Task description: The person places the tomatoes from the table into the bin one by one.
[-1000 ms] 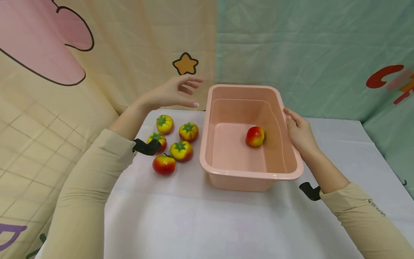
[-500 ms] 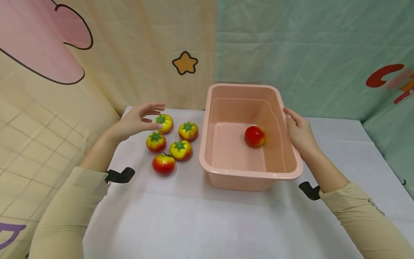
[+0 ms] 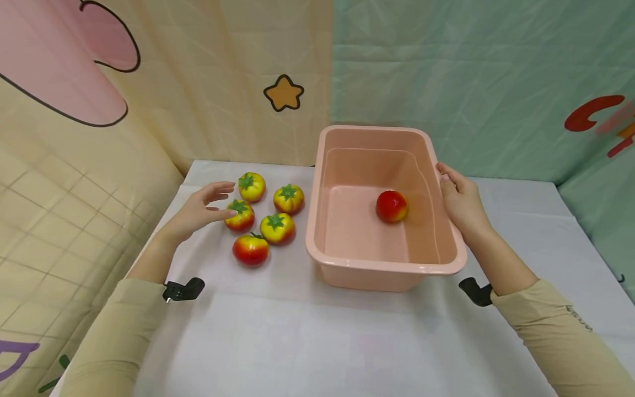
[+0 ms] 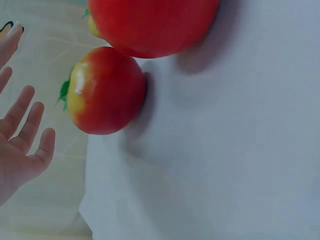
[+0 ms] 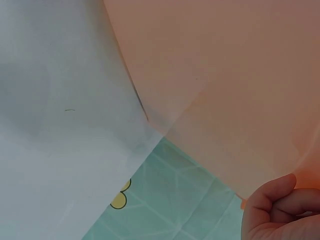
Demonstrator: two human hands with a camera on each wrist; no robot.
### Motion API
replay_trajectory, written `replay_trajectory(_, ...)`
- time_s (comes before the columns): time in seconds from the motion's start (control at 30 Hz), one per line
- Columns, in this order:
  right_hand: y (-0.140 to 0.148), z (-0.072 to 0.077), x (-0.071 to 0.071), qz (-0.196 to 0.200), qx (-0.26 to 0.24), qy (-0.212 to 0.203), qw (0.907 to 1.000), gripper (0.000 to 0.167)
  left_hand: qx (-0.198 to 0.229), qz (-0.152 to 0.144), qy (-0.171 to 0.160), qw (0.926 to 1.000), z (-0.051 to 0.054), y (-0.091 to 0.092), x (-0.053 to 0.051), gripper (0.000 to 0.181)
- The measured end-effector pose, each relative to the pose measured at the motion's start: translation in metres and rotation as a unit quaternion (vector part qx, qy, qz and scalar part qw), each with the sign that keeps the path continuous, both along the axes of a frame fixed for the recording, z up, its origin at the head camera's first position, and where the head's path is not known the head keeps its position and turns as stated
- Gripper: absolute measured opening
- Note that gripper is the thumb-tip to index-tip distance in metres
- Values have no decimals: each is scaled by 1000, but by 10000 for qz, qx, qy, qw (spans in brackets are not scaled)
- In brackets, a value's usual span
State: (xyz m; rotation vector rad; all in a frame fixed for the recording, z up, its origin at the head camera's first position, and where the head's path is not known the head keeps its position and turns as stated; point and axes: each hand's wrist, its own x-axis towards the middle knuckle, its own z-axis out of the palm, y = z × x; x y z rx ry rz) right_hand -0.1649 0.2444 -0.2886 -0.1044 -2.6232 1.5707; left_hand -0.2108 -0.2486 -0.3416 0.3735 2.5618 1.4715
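My left hand (image 3: 195,214) hovers at the left of a loose group of red-and-yellow toy tomatoes, its fingers spread and holding nothing. Its thumb overlaps the leftmost tomato (image 3: 240,216) in the head view; the left wrist view has a gap between the hand (image 4: 25,145) and the nearer tomatoes (image 4: 107,92). A back tomato (image 3: 251,187) lies just past the fingertips. With curled fingers, my right hand (image 3: 463,204) grips the right rim of a pink plastic basin (image 3: 387,268). One tomato (image 3: 392,207) rests inside on the basin's floor.
More tomatoes lie between the left hand and the basin: one at the front (image 3: 251,251), one in the middle (image 3: 278,230) and one near the basin's wall (image 3: 289,199). A white cloth (image 3: 297,336) covers the table. Printed curtains (image 3: 446,71) hang behind it.
My left hand has come from beside the basin's left rim, leftward and down to the tomatoes. The tomato in the basin has rolled slightly. My right hand keeps its grip on the rim.
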Motion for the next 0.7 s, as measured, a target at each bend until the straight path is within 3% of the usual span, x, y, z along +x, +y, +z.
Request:
replay_trajectory(0.2,0,-1,0,-27,-10,20,10000,49,51,136,-105,9998,-24,-9,-1,69)
replay_trajectory(0.43,1,0,0,-37,-9,0,10000,49,49,336,-424,9985,-39,-14,0,74)
replay_trajectory(0.57,0,-1,0,-50,13,64,10000,49,130,286,-683,9972,-40,-13,1,77)
replay_trajectory(0.7,0,-1,0,-57,5,72,10000,49,223,195,-785,9965,-33,-5,6,75)
